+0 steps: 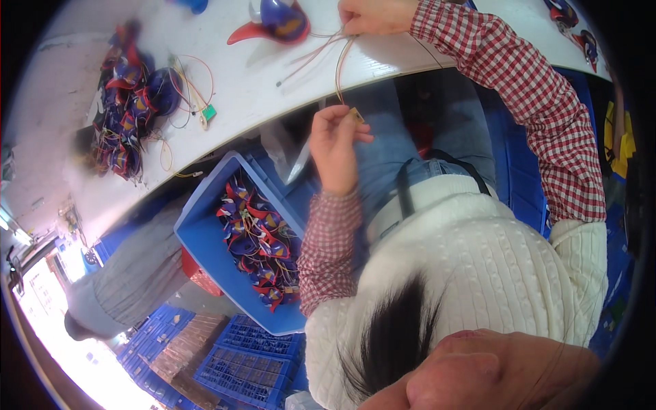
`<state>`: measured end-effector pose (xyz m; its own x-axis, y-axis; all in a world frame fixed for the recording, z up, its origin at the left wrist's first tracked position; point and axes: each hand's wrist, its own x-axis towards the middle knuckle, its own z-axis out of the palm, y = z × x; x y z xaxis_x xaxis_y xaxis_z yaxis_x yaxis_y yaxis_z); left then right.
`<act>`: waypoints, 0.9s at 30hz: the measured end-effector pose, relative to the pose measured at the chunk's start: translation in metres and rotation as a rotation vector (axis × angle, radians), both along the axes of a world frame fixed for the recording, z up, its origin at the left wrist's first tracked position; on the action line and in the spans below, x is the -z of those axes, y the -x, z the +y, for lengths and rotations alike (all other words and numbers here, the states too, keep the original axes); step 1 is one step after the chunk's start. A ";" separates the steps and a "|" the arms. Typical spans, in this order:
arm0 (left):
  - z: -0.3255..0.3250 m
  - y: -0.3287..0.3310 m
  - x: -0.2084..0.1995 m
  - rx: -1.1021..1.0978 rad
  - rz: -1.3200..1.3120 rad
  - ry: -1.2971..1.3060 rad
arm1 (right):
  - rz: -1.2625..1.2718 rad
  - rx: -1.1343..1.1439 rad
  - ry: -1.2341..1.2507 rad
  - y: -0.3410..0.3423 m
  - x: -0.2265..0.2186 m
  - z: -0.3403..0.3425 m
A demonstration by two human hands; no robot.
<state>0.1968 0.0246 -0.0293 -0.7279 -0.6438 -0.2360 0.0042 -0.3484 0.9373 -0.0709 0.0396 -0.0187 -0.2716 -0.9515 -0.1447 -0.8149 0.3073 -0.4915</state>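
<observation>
My left hand [336, 147] is raised just off the table's front edge, its thumb and fingers pinching a small yellowish circuit board [356, 115]. Thin red, yellow and brown wires [339, 68] run from that board up to my right hand [374, 16]. On the white table [383, 58], the right hand's fingertips are closed around the wires. Just left of it lies a glossy blue plastic shell [290, 22] with a red pointed part and a white tip. More loose wires spread over the table between the shell and my right hand.
At the table's left is a heap of similar blue and red parts [126, 102], with a green connector [209, 112] beside it. A blue bin [198, 225] full of such parts stands left of my lap. Blue crates [239, 365] and another person [130, 273] are farther left.
</observation>
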 end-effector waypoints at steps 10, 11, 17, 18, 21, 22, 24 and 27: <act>0.000 -0.003 -0.004 -0.001 -0.007 -0.030 | -0.061 0.021 -0.059 -0.003 -0.002 -0.002; 0.001 -0.003 -0.004 -0.001 -0.006 -0.032 | -0.069 0.022 -0.059 -0.003 -0.001 -0.003; 0.002 -0.005 -0.003 0.004 -0.022 -0.029 | -0.120 -0.020 0.080 -0.005 -0.008 0.005; 0.002 -0.005 -0.003 0.006 -0.029 -0.027 | -0.132 -0.035 0.127 -0.007 -0.010 0.007; 0.002 -0.005 -0.003 0.007 -0.028 -0.032 | -0.120 0.001 0.076 -0.011 -0.016 0.009; 0.001 -0.005 -0.003 0.007 -0.028 -0.034 | -0.114 0.017 0.051 -0.013 -0.017 0.009; 0.001 -0.005 -0.003 0.010 -0.027 -0.035 | -0.108 0.036 0.028 -0.013 -0.017 0.008; 0.001 -0.002 -0.005 -0.003 -0.022 -0.037 | -0.172 0.090 0.032 -0.012 -0.010 0.007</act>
<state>0.1991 0.0258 -0.0239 -0.7205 -0.6364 -0.2755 -0.0152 -0.3826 0.9238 -0.0589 0.0466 -0.0085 -0.3296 -0.9293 -0.1665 -0.6882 0.3573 -0.6315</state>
